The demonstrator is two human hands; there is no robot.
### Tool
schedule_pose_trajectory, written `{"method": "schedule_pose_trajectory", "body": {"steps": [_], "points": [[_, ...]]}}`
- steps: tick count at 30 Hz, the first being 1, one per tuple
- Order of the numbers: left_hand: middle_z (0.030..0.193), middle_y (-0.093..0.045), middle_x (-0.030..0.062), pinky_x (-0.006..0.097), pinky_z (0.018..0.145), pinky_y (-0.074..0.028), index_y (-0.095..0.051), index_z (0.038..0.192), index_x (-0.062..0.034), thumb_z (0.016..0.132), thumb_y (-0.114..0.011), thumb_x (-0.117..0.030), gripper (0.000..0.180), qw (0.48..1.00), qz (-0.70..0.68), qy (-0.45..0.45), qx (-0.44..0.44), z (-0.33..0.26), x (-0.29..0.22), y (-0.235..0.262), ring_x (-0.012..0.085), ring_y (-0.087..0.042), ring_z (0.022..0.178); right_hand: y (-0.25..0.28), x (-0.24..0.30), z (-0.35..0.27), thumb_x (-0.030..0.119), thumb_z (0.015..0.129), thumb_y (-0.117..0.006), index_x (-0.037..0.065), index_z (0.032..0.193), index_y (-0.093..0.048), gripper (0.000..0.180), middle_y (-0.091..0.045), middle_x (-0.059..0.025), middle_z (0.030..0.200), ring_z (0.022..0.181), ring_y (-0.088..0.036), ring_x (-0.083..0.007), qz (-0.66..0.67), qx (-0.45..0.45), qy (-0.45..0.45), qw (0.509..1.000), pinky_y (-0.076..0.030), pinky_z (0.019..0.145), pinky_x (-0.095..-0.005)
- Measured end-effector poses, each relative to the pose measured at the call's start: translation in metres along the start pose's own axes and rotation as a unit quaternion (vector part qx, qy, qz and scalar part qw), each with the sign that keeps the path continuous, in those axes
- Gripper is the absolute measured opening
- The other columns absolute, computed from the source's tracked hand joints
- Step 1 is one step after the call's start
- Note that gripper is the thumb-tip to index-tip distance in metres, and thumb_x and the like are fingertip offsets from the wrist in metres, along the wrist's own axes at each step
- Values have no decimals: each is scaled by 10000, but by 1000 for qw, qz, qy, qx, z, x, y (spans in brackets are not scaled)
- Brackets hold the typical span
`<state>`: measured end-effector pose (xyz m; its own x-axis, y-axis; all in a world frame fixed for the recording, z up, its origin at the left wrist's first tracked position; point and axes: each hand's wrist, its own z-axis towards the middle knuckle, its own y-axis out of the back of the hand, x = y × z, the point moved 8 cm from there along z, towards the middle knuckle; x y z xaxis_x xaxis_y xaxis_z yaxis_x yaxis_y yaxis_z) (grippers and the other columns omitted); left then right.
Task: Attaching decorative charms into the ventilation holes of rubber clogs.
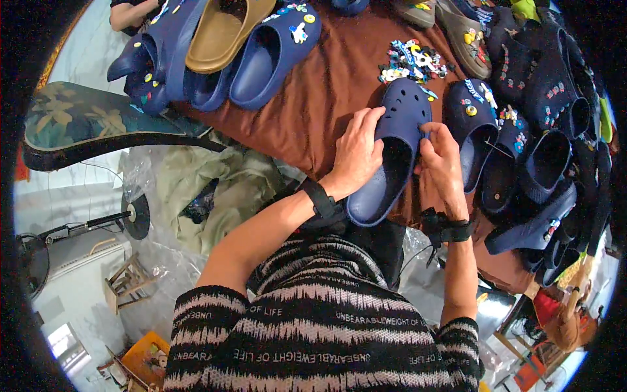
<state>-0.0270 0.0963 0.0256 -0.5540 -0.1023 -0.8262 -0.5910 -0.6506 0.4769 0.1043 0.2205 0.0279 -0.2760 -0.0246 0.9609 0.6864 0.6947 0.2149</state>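
A plain navy clog [403,108] with holes in its upper lies on the brown cloth, toe pointing away from me. Its left side is gripped by my left hand [358,151], thumb by the opening and fingers against the upper. My right hand [444,160] is closed at the right rim, fingertips pressed by the strap end; whether a small piece is pinched there is hidden. Just beyond the toe sits a pile of small colourful shoe charms [415,60]. Close to my right hand lies another navy clog [471,114] with charms fitted on it.
Several decorated dark clogs [548,160] crowd the right side of the brown cloth [349,62]. At the back left are more navy clogs [277,55] and an olive-brown clog [228,29]. A patterned padded seat [85,124] stands left; another person's arm [130,14] shows behind it.
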Motion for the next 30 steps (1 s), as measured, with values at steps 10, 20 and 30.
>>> {"method": "schedule_pose_trajectory", "body": {"steps": [10,20,30], "points": [[1348,-509,218,496,1020,-464,-465,1387,-52,809,-562,55,596,1000,8,-5,5,2,0,-3,445,-536,1214,7,-24,-9,59,991,-573,32,1074,-572,87,-561,-5,818,595,-525,-77,219,-89,5,972,-490,526,-242],[1334,-521,211,487,1017,-469,-474,1379,-48,808,-568,62,590,1000,-2,3,2,2,0,-1,435,-541,1221,-2,-9,-4,251,982,-675,62,1062,-579,228,-564,19,741,595,-493,-73,-5,-13,-23,1000,-407,508,-243],[1360,-507,221,485,1040,-455,-473,1389,-55,816,-535,48,586,1000,4,-3,1,2,3,-4,442,-533,1235,-2,-3,-10,102,1002,-539,49,1164,-549,171,-549,2,740,588,-494,-67,-4,-43,0,999,-402,506,-236]]}}
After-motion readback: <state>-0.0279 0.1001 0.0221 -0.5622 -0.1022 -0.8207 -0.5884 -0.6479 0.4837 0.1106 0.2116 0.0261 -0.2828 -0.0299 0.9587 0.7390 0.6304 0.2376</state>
